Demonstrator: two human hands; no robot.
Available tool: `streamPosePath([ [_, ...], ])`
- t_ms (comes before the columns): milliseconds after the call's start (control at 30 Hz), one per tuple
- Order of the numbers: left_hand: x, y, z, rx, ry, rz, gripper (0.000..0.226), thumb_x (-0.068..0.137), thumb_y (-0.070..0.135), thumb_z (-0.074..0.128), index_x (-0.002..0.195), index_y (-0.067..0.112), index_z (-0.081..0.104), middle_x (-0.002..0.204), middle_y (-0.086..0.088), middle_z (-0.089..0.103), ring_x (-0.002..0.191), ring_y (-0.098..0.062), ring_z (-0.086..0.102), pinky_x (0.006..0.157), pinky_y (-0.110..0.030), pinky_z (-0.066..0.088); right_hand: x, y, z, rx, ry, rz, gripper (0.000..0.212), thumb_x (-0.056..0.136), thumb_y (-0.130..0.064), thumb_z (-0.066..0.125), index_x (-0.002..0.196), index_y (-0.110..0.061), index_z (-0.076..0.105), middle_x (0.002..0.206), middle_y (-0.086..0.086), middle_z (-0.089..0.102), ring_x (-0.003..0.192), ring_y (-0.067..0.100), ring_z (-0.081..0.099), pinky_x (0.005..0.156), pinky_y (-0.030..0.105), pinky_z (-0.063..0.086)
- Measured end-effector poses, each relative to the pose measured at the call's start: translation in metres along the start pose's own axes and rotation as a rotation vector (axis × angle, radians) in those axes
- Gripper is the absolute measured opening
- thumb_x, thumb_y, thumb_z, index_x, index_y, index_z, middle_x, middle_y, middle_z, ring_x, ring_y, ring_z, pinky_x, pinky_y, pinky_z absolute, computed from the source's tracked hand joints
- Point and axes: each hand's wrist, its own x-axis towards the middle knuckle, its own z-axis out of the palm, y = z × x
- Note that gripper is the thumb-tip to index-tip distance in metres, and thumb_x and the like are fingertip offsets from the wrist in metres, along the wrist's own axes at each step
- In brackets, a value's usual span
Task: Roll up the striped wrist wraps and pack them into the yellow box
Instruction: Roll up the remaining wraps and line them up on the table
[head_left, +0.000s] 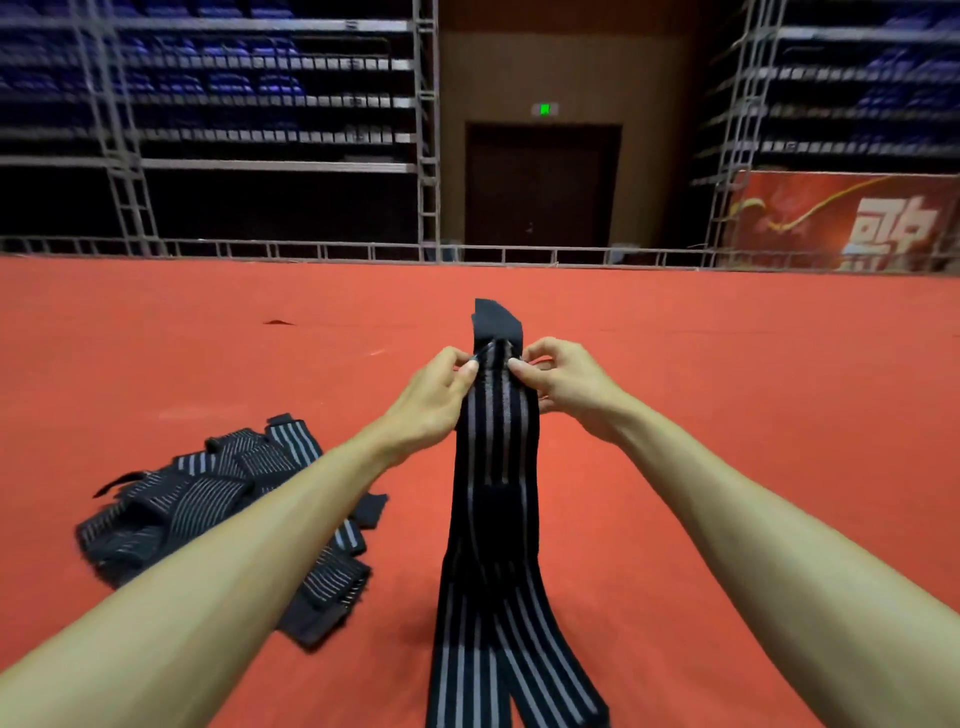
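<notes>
A long black wrist wrap with grey stripes (496, 467) hangs upright in front of me, its plain black end sticking up above my fingers and its lower part trailing off the bottom of the view. My left hand (434, 395) pinches the wrap's left edge near the top. My right hand (566, 382) pinches the right edge at the same height. A loose pile of more striped wraps (208, 499) lies on the red floor at the lower left, partly hidden by my left forearm. No yellow box is in view.
Red carpeted floor (727, 364) spreads all around. A low metal rail (363, 252) runs along its far edge. Beyond stand folded blue seating racks, a dark double door (540, 187) and a red banner (841, 223).
</notes>
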Motion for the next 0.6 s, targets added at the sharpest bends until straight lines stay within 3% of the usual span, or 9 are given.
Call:
streamPosePath([
  [100, -0.023, 0.035, -0.011, -0.175, -0.064, -0.029, 0.026, 0.105, 0.025, 0.037, 0.108, 0.012, 0.06, 0.098, -0.01, 0.068, 0.083, -0.018, 0.065, 0.076, -0.041, 0.057, -0.028, -0.029, -0.009, 0.061, -0.031, -0.006, 0.011, 0.094, -0.014, 0.061, 0.09, -0.01, 0.052, 0.074, 0.005, 0.059, 0.06, 0.012, 0.056, 0.051, 0.023, 0.045],
  [200, -0.041, 0.072, -0.025, -0.372, -0.184, -0.074, 0.034, 0.105, 0.024, 0.038, 0.116, 0.003, 0.063, 0.105, -0.014, 0.071, 0.087, -0.022, 0.068, 0.08, -0.04, 0.058, -0.055, -0.061, -0.02, 0.256, -0.055, -0.027, 0.011, 0.091, -0.011, 0.065, 0.085, -0.008, 0.055, 0.075, 0.008, 0.063, 0.056, 0.014, 0.062, 0.049, 0.022, 0.048],
  [300, -0.052, 0.105, -0.037, -0.603, -0.258, -0.109, 0.032, 0.104, 0.021, 0.041, 0.118, 0.003, 0.062, 0.104, -0.009, 0.073, 0.083, -0.016, 0.072, 0.069, -0.027, 0.059, -0.074, -0.088, -0.03, 0.45, -0.081, -0.116, 0.011, 0.091, -0.01, 0.062, 0.082, -0.006, 0.058, 0.083, 0.008, 0.07, 0.07, 0.018, 0.069, 0.06, 0.026, 0.056],
  [400, -0.052, 0.125, -0.041, -0.774, -0.259, -0.11, 0.033, 0.103, 0.023, 0.041, 0.121, 0.004, 0.061, 0.11, -0.01, 0.071, 0.084, -0.014, 0.071, 0.072, -0.024, 0.058, -0.076, -0.103, -0.036, 0.559, -0.077, -0.176, 0.015, 0.091, -0.013, 0.063, 0.098, 0.0, 0.061, 0.093, 0.013, 0.07, 0.079, 0.022, 0.07, 0.07, 0.03, 0.058],
  [467, -0.05, 0.126, -0.034, -0.701, -0.201, -0.138, 0.034, 0.104, 0.027, 0.039, 0.117, 0.006, 0.063, 0.101, -0.008, 0.072, 0.077, -0.014, 0.07, 0.064, -0.026, 0.059, -0.074, -0.101, -0.037, 0.517, -0.057, -0.156, 0.015, 0.089, -0.014, 0.065, 0.096, -0.001, 0.062, 0.09, 0.011, 0.07, 0.076, 0.021, 0.07, 0.066, 0.028, 0.058],
  [533, -0.051, 0.114, -0.019, -0.417, -0.11, -0.182, 0.036, 0.105, 0.032, 0.035, 0.103, 0.011, 0.064, 0.086, -0.005, 0.071, 0.066, -0.015, 0.068, 0.053, -0.029, 0.055, -0.07, -0.083, -0.034, 0.384, -0.018, -0.089, 0.014, 0.088, -0.013, 0.067, 0.091, -0.001, 0.061, 0.078, 0.005, 0.069, 0.066, 0.015, 0.067, 0.053, 0.021, 0.053],
  [600, -0.051, 0.094, 0.0, -0.272, -0.092, -0.216, 0.039, 0.106, 0.033, 0.032, 0.094, 0.013, 0.063, 0.08, -0.005, 0.069, 0.061, -0.017, 0.065, 0.048, -0.028, 0.052, -0.065, -0.056, -0.028, 0.285, 0.012, 0.011, 0.025, 0.087, -0.015, 0.07, 0.1, 0.004, 0.061, 0.076, 0.005, 0.068, 0.061, 0.013, 0.065, 0.049, 0.02, 0.049],
])
